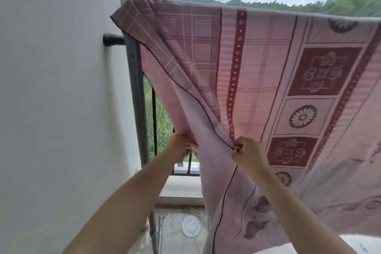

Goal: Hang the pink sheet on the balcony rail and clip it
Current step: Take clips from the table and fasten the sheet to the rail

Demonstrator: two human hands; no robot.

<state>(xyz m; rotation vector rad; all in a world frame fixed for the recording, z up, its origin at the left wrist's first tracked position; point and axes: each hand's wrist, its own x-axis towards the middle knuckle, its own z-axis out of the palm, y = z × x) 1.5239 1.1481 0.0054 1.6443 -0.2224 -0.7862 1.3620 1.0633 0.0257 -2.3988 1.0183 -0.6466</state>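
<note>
Pink sheet (257, 72) draped over balcony rail (134, 80), hanging above both hands. Left hand (178, 145) gripping far layer's edge, fingers curled; right hand (246, 153) pinching near hem, small dark object at fingertips, possibly a clip. Step: aligning edges. Next: clip needed.

The big white wall (57, 88) blocked the left side. The hanging pink patterned cloth sheet (257, 72) covered the dark metal rail (136, 88). Open gaps showed between the thin black bars (154, 121).

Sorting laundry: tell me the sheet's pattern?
Pink sheet with maroon floral squares and checks; head view.
</note>
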